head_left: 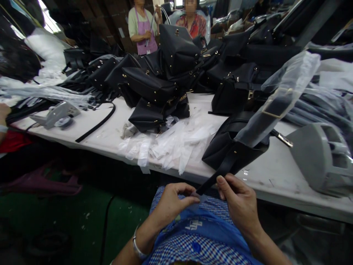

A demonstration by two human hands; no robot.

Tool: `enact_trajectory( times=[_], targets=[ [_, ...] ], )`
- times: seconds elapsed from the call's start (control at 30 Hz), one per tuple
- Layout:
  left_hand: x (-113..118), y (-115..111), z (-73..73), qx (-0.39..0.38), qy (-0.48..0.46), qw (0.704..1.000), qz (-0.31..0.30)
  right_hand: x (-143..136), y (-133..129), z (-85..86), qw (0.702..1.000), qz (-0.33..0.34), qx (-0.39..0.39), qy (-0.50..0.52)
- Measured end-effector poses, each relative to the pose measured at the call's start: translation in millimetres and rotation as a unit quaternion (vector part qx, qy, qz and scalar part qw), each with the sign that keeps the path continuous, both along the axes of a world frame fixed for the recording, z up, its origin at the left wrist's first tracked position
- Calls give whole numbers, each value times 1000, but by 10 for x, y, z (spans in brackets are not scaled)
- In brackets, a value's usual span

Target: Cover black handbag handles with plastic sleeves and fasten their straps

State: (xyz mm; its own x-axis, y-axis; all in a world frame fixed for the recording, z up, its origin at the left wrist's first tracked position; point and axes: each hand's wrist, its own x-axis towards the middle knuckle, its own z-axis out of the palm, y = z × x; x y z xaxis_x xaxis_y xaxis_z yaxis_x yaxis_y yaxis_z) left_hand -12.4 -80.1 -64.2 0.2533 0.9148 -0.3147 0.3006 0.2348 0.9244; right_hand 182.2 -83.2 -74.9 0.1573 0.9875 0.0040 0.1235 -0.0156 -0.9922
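A black handbag (234,147) lies tilted at the table's front edge. Its black strap (217,177) runs down over the edge toward me. My right hand (238,198) pinches the strap between thumb and fingers. At the strap's lower end, my left hand (182,197) has its thumb and fingers closed on a small piece of clear plastic film (202,198). Across the bag's top lies a wider strap with a gold buckle, wrapped in a clear plastic sleeve (256,125). A zipper pull with gold metal (282,138) sticks out at the bag's right.
White plastic scraps (179,141) lie left of the bag. Several black handbags (176,51) are heaped behind. Grey tape dispensers (317,158) stand right and left. A loose black strap (96,127) lies at left. Two people (143,29) are across the table; another person's arm shows far left.
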Motion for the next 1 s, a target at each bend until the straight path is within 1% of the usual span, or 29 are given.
enact_trajectory(
  times=[0.13, 0.27, 0.47, 0.67, 0.77, 0.83, 0.93, 1.0],
  targets=[
    [0, -19, -2, 0, 1, 1000, 5, -29, 1, 38, 999, -7, 20, -23],
    [-5, -36, 7, -3, -10, 1000, 14, -46, 18, 38, 998, -18, 46, -41],
    [-8, -27, 3, -8, -19, 999, 35, -40, 26, 10, 998, -10, 47, -40],
    [29, -8, -46, -44, -76, 993, 80, -35, 18, 34, 998, -10, 45, -40],
    [65, 1, -55, -55, -92, 990, 89, -22, 10, 71, 996, -16, 52, -64],
    [88, 9, -42, -45, -74, 992, 86, -6, 5, 91, 994, -21, 62, -87],
    [110, 16, -15, 4, -7, 997, 77, 18, 1, 107, 989, -28, 89, -118],
    [114, 13, -12, 21, 21, 997, 73, 29, 1, 111, 986, -31, 105, -127]
  ],
)
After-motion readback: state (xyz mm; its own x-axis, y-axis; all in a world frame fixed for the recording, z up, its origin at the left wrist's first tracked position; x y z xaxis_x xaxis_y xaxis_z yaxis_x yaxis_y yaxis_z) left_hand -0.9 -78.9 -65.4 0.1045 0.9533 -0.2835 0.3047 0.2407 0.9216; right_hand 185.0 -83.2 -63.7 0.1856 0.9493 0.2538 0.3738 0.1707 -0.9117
